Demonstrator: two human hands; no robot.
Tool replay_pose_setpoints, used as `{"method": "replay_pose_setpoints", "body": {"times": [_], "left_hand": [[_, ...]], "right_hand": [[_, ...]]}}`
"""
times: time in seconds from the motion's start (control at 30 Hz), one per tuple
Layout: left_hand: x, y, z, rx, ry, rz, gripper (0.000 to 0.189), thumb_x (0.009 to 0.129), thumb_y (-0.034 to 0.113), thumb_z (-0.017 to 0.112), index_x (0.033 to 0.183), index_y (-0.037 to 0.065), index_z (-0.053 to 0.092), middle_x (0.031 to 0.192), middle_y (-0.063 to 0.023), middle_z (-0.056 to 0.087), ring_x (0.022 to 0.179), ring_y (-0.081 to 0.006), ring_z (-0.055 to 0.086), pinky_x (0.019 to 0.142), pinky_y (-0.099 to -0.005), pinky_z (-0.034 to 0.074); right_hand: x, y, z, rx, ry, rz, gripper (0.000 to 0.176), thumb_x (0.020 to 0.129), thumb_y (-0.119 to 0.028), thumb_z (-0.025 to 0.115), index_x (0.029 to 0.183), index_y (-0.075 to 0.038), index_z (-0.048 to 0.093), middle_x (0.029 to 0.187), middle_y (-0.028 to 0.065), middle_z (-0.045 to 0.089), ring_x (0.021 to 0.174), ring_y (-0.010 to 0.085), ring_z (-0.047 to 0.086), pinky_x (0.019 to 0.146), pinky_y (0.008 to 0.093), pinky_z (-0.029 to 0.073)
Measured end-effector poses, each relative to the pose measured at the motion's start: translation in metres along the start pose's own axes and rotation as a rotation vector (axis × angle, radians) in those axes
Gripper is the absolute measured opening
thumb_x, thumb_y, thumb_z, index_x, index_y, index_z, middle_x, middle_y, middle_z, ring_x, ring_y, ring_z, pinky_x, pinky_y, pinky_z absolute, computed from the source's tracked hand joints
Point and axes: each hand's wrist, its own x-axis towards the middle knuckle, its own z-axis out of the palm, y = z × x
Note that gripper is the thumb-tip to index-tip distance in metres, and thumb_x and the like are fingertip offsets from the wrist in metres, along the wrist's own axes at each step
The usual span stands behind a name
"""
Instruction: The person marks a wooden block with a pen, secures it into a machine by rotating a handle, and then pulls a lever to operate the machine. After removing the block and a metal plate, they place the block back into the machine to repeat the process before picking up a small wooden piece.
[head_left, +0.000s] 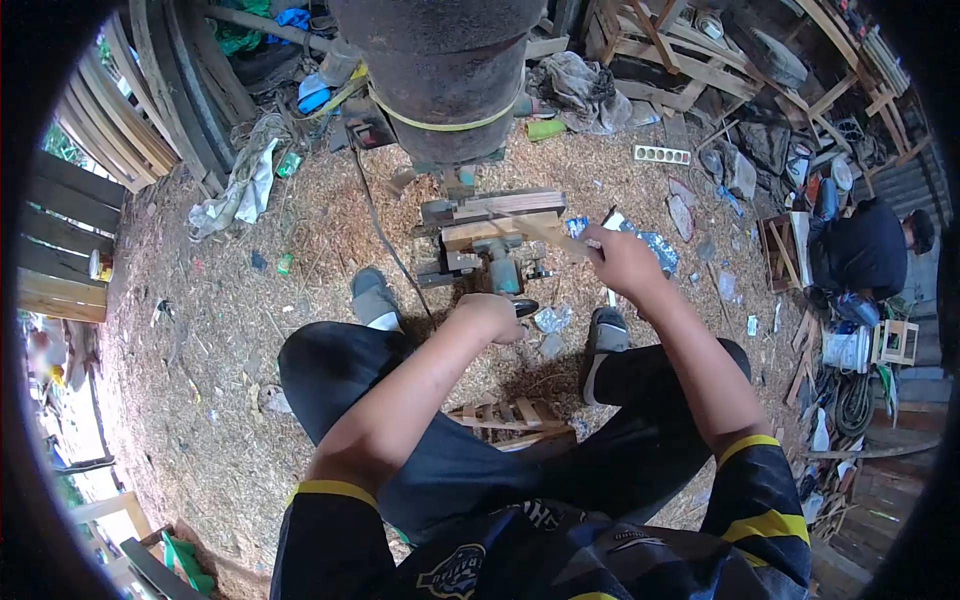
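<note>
My right hand [625, 262] is closed on one end of a thin wooden strip [552, 238]. The strip slants up and left, its far end over a pale wooden block [490, 232] on a low bench machine. That machine has a worn teal metal body [504, 273], and darker boards [508, 205] lie just behind the block. Lower down, my left hand [488, 316] is curled at a black round handle [524, 307] in front of the machine. Part of the handle and most of the left fingers are hidden by the hand itself.
A large rusty drum [430, 70] stands right behind the machine. Wood shavings and litter cover the ground. A dark cable [375, 215] runs left of the machine. A slatted wooden piece [510, 415] lies between my legs. At right another person [865, 245] sits beside a wooden frame [785, 250].
</note>
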Motion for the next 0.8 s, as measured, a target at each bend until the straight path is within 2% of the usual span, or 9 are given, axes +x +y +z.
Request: {"method": "replay_pose_setpoints", "body": {"times": [0.1,0.23,0.33,0.37,0.43,0.53,0.63,0.73,0.8], "left_hand": [[0.002,-0.002,0.001,-0.009,-0.021,0.005,0.073,0.095,0.054,0.064,0.140,-0.004,0.066,0.130,-0.0197,0.075,0.116,-0.0362,0.075,0.100,-0.0487,0.058],[-0.001,0.004,0.002,0.029,0.023,0.020,0.067,0.095,0.052,0.065,0.134,-0.002,0.071,0.130,-0.0196,0.075,0.116,-0.0373,0.074,0.100,-0.0458,0.059],[-0.004,0.010,0.001,0.043,0.010,0.003,0.063,0.094,0.052,0.065,0.131,0.001,0.074,0.131,-0.0184,0.075,0.117,-0.0372,0.074,0.101,-0.0462,0.058],[-0.005,0.012,0.000,0.055,0.007,0.002,0.073,0.095,0.056,0.065,0.136,-0.005,0.066,0.131,-0.0216,0.073,0.118,-0.0383,0.073,0.103,-0.0460,0.057],[-0.006,0.016,0.000,0.076,0.003,-0.005,0.096,0.097,0.063,0.063,0.147,-0.017,0.050,0.133,-0.0279,0.071,0.121,-0.0404,0.071,0.105,-0.0457,0.056],[-0.008,0.021,-0.004,0.098,-0.030,-0.008,0.089,0.096,0.061,0.065,0.143,-0.015,0.057,0.134,-0.0269,0.070,0.121,-0.0401,0.071,0.106,-0.0458,0.055],[-0.005,0.020,-0.011,0.144,-0.091,0.022,0.087,0.093,0.061,0.068,0.147,-0.006,0.058,0.136,-0.0238,0.070,0.122,-0.0395,0.070,0.106,-0.0470,0.055],[-0.034,0.027,-0.040,0.146,-0.067,0.134,0.068,0.095,0.050,0.069,0.143,0.003,0.064,0.137,-0.0211,0.070,0.127,-0.0381,0.068,0.108,-0.0471,0.054],[-0.069,0.029,-0.052,-0.053,0.389,0.321,0.052,0.096,0.036,0.069,0.137,0.005,0.068,0.138,-0.0207,0.069,0.131,-0.0371,0.065,0.110,-0.0481,0.052]], "right_hand": [[-0.002,0.012,0.004,-0.124,0.117,0.131,0.026,0.098,-0.018,0.064,0.123,-0.018,0.072,0.095,0.0226,0.076,0.091,0.0448,0.074,0.082,0.0578,0.058],[-0.024,0.027,0.016,-0.049,0.031,-0.033,0.025,0.098,-0.015,0.062,0.121,-0.010,0.070,0.093,0.0248,0.075,0.087,0.0465,0.074,0.077,0.0586,0.058],[-0.012,0.039,0.002,-0.123,0.202,0.206,0.028,0.096,-0.016,0.064,0.123,-0.011,0.069,0.094,0.0262,0.075,0.088,0.0471,0.073,0.079,0.0584,0.058],[-0.017,0.039,-0.009,-0.059,0.272,0.165,0.028,0.095,-0.015,0.064,0.123,-0.011,0.069,0.095,0.0259,0.075,0.090,0.0462,0.074,0.081,0.0580,0.058],[-0.022,0.046,-0.010,-0.090,0.209,0.133,0.026,0.094,-0.013,0.063,0.120,-0.009,0.068,0.094,0.0256,0.075,0.090,0.0453,0.074,0.080,0.0573,0.058],[-0.023,0.060,-0.014,-0.115,0.103,0.219,0.027,0.096,-0.013,0.063,0.122,-0.010,0.071,0.102,0.0256,0.076,0.097,0.0448,0.074,0.086,0.0557,0.058],[-0.018,0.076,-0.022,-0.179,0.087,0.299,0.029,0.094,-0.013,0.064,0.122,-0.009,0.071,0.104,0.0254,0.076,0.099,0.0447,0.074,0.087,0.0556,0.059],[-0.012,0.093,-0.012,-0.204,0.059,0.320,0.033,0.093,-0.018,0.067,0.123,-0.006,0.070,0.105,0.0251,0.076,0.098,0.0451,0.075,0.088,0.0558,0.060],[-0.008,0.089,-0.007,-0.169,0.039,0.342,0.036,0.092,-0.027,0.071,0.122,-0.006,0.070,0.109,0.0257,0.076,0.100,0.0449,0.075,0.090,0.0548,0.060]]}}
